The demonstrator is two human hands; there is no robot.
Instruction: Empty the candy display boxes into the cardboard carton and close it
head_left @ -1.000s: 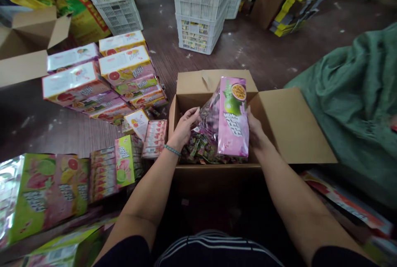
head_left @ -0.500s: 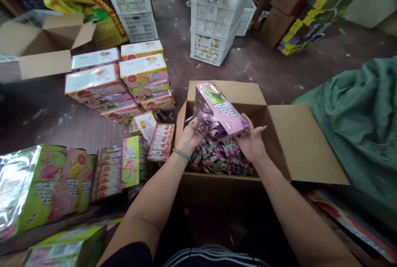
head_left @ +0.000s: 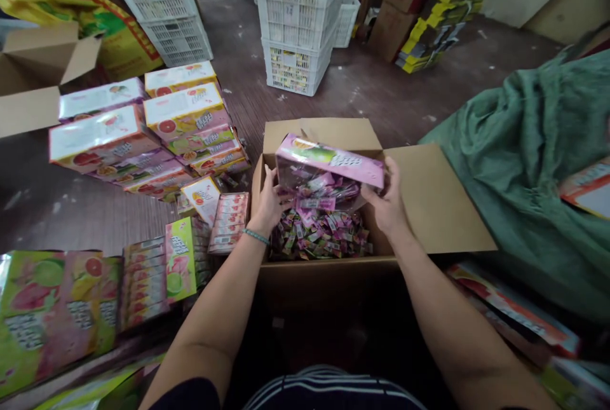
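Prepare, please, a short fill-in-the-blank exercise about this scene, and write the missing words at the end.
1. The right hand grips a fruit-printed package above an open carton made of ____.
2. A bracelet circles the person's ____ wrist.
3. The large fabric to the right is ____ in colour.
4. Beyond the carton, white crates are stacked ____ high.

Missing words: cardboard; left; green; two.

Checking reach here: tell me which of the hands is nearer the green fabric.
Right. The right hand holds the right end of the pink box, with a cardboard flap between it and the green fabric; the left hand, at the box's left end, is farther.
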